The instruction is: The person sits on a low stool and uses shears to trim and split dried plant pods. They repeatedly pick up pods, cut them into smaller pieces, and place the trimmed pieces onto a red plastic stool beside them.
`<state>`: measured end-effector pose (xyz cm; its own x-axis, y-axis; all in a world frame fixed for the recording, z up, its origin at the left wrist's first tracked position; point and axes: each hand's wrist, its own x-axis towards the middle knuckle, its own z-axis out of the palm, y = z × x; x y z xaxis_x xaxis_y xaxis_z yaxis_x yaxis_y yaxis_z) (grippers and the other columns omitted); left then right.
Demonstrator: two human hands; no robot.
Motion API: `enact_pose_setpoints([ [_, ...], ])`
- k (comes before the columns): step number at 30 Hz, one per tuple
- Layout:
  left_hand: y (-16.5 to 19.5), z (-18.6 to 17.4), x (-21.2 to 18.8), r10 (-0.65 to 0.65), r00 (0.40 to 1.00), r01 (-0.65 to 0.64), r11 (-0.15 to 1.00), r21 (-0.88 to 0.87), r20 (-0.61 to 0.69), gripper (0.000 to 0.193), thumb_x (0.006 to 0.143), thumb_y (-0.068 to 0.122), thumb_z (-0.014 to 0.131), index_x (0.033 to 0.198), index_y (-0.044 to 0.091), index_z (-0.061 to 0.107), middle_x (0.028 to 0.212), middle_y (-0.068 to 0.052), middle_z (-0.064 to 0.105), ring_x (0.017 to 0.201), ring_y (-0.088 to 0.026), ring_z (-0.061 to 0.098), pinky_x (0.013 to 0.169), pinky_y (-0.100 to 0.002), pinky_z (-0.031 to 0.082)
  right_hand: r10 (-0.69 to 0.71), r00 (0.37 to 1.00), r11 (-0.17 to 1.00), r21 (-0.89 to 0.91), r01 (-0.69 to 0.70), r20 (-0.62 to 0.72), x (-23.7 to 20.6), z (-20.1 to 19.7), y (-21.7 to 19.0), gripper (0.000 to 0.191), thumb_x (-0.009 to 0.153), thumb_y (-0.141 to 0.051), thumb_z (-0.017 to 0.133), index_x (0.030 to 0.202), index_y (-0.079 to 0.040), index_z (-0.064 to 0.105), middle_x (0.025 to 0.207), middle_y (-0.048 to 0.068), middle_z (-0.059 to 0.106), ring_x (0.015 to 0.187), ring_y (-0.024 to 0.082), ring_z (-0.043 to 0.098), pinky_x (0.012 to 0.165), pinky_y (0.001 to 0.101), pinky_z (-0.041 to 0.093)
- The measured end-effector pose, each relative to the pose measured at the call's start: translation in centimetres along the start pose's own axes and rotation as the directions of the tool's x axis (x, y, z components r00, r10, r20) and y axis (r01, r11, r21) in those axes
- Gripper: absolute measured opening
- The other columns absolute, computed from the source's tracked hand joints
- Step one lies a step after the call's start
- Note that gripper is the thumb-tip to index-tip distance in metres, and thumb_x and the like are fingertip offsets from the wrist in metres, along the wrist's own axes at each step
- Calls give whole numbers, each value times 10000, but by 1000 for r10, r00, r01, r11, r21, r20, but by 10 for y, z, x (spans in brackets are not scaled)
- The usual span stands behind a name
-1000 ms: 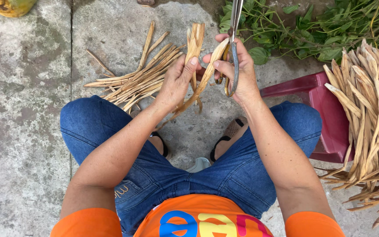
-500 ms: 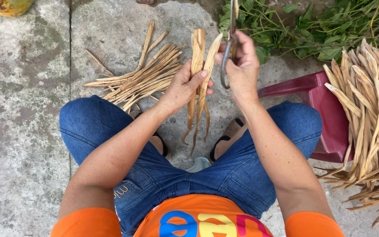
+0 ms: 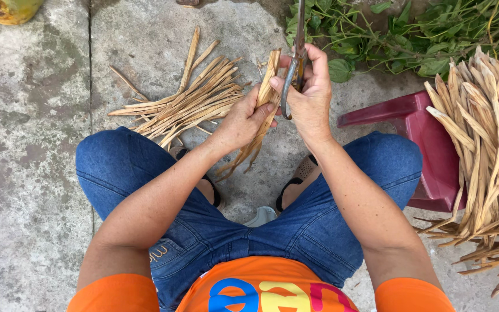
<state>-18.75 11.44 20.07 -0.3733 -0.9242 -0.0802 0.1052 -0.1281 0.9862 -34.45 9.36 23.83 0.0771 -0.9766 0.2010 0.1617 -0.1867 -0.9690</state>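
While gripped above the knees, strip bundle (image 3: 263,112): dry tan strips, upright between both hands.
Left hand (image 3: 242,120): closed around the bundle's middle.
Right hand (image 3: 310,92): fingers through scissors (image 3: 295,58), touching the bundle's top; blades seemingly shut, partly cropped.
Cut pile (image 3: 186,104): on concrete, just left.
Uncut heap (image 3: 486,150): right, over red stool (image 3: 428,150).

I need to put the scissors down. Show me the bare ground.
Bare concrete lies left of the strip pile and the left knee. A small patch shows between the feet. The right side is crowded by the red stool, the heaped strips and the green leaves.
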Motion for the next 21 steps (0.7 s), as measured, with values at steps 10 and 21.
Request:
enact_pose_setpoints([
  [10,1,-7,-1,-228,968,247,935,-253,102,268,1026,184,591,1268,72,563,1003,-24,655,920,-135,663,776,-310,591,-33,999,999,20,33,-8,-1,4,3,592,943,63,785,1394,-94,435,1156,39,644,986,90,641,808,242,578],
  [21,4,-19,0,-220,973,222,822,-524,66,407,1036,463,546,1142,74,601,918,-76,666,874,-187,677,785,-380,606,165,986,964,208,-166,25,12,-11,1,479,933,-7,809,1327,-105,556,988,11,681,838,86,642,675,229,509],
])
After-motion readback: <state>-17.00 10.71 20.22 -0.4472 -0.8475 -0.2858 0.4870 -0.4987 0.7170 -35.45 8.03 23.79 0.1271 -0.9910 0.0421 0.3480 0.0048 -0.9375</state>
